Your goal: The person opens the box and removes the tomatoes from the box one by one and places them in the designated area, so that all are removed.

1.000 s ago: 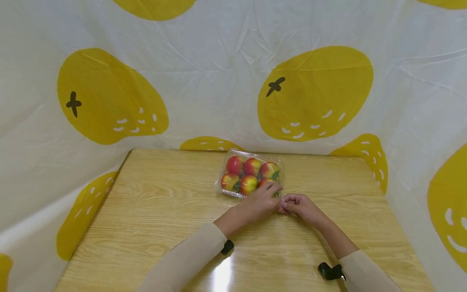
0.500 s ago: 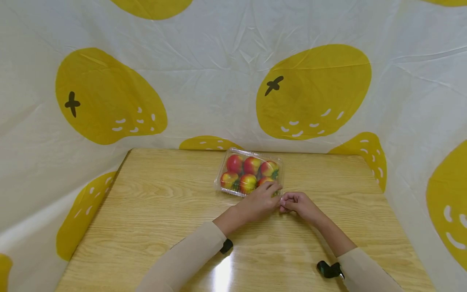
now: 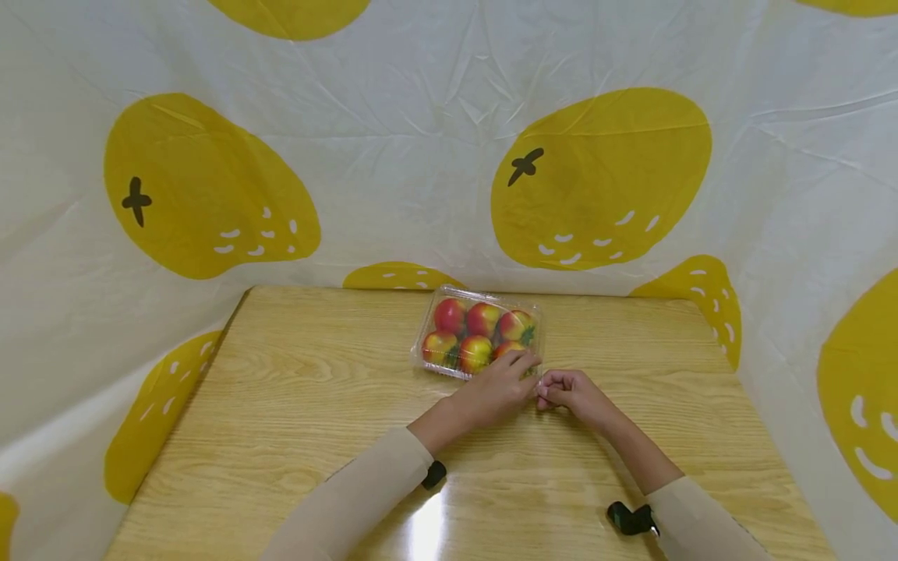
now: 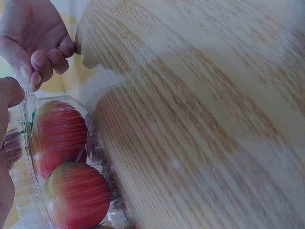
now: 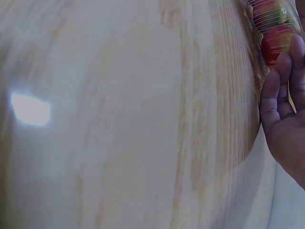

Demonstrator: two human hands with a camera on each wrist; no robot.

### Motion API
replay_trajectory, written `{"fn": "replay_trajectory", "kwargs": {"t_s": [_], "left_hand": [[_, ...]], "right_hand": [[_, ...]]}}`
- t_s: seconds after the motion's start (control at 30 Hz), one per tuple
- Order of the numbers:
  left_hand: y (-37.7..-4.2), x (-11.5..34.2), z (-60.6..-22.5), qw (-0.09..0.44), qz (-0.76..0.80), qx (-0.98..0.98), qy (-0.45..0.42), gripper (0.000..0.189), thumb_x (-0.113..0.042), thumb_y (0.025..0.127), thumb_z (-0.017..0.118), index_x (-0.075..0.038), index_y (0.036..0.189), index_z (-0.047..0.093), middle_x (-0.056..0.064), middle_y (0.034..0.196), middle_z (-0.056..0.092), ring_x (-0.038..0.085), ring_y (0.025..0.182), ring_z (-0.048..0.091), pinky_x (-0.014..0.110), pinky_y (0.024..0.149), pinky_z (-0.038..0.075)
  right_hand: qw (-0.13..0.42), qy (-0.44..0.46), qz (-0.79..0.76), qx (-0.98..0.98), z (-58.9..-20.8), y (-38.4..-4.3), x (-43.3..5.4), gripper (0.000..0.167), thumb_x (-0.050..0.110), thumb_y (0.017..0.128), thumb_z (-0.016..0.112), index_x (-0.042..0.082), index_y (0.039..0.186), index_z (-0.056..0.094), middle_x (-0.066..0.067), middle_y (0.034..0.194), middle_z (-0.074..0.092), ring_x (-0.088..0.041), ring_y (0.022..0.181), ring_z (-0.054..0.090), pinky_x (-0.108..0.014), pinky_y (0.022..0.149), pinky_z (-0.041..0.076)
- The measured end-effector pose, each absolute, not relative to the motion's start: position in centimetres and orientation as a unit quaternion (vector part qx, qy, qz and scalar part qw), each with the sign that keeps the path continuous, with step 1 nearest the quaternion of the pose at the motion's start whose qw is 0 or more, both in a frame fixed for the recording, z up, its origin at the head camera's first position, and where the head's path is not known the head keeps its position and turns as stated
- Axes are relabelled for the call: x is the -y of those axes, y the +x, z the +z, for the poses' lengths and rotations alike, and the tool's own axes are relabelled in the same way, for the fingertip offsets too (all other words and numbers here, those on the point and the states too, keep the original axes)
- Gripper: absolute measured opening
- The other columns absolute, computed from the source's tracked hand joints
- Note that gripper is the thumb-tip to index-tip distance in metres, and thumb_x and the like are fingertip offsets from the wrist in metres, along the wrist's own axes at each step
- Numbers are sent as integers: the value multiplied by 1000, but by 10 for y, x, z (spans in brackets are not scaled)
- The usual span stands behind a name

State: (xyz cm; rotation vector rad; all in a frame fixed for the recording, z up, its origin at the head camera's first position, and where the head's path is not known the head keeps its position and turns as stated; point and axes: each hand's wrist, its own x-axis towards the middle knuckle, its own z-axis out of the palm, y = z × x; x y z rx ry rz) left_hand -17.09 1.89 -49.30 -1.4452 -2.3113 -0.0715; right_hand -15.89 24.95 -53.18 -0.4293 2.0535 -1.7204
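The clear box of fruit (image 3: 443, 372) lay on the bench (image 3: 316, 405) at ten o'clock from the right hand (image 3: 571, 392), whose fingertips pinched its corner, long axis roughly nine to three, beneath the nearer left hand (image 3: 498, 389), whose grip was unclear.

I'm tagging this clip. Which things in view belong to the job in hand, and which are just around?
Job in hand:
box
fruit, inside it
left hand, on it
right hand, at its corner

Just around:
table
curtain
two black devices
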Motion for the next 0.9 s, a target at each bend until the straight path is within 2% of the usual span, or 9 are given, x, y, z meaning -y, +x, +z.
{"fn": "replay_trajectory", "kwargs": {"t_s": [0.3, 0.57, 0.9], "left_hand": [[-172, -17, -492, 190, -39, 834, -517, 15, -13, 104, 61, -13, 112, 74, 8, 139, 59, 22, 127, 58, 25, 112, 49], [-173, -16, -494, 186, -87, 826, -525, 12, -12, 103, 63, -9, 106, 74, 11, 136, 61, 23, 123, 60, 26, 109, 51], [-174, -15, -494, 182, -91, 825, -527, 13, -12, 103, 62, -9, 109, 73, 11, 138, 60, 24, 127, 59, 27, 112, 50]], "right_hand": [[211, -156, -628, -733, -535, -158, -250, 28, 5, 105, 55, -23, 102, 54, 0, 89, 70, -8, 83, 69, -22, 80, 62], [213, -163, -629, -730, -536, -158, -249, 28, 5, 105, 54, -23, 101, 53, 0, 89, 69, -8, 83, 68, -22, 80, 61], [214, -167, -632, -725, -536, -157, -251, 28, 6, 106, 54, -22, 102, 53, -1, 91, 69, -8, 85, 68, -22, 81, 62]]}}
